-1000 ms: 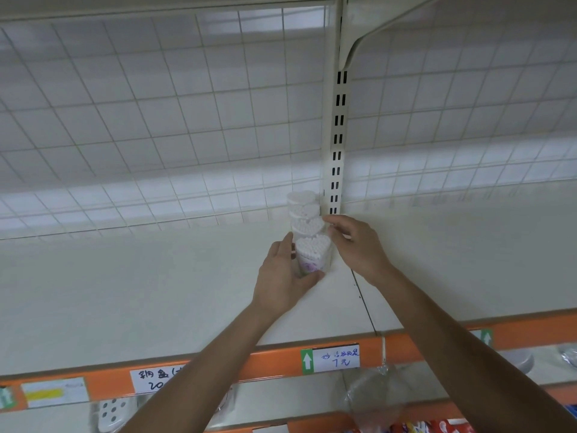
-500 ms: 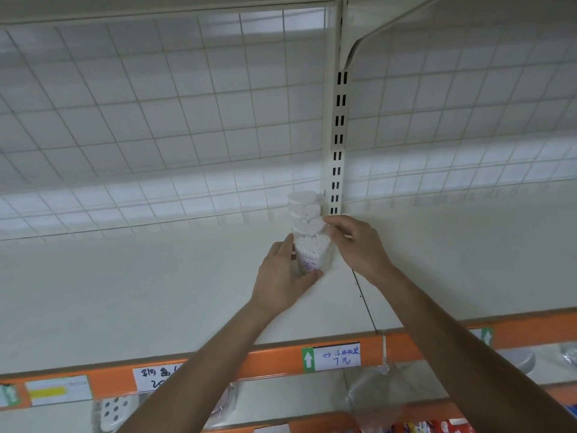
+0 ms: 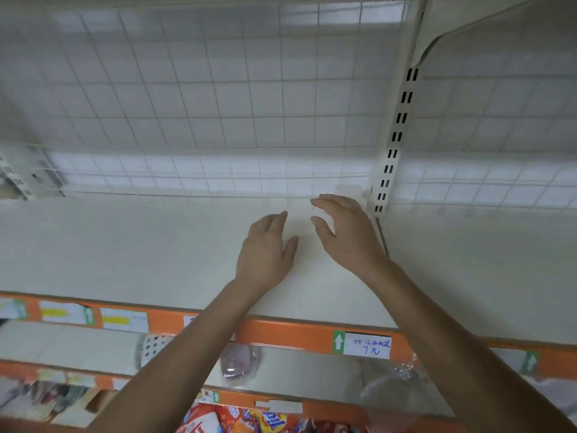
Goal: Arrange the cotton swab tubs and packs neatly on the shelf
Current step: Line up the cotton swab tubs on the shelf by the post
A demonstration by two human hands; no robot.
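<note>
Shelf board looked like painted metal: cream, matt, smooth. Back grid was thin white-coated wire. Slotted upright had same cream paint w/ slight sheen. Front strip looked like orange plastic, semi-gloss. Price label was matt paper w/ pen ink. Cotton swab tubs — pale clear-ish plastic, too blurred for more. Lower bag was thin clear film, glossy. Snack packs — shiny printed wrap.
</note>
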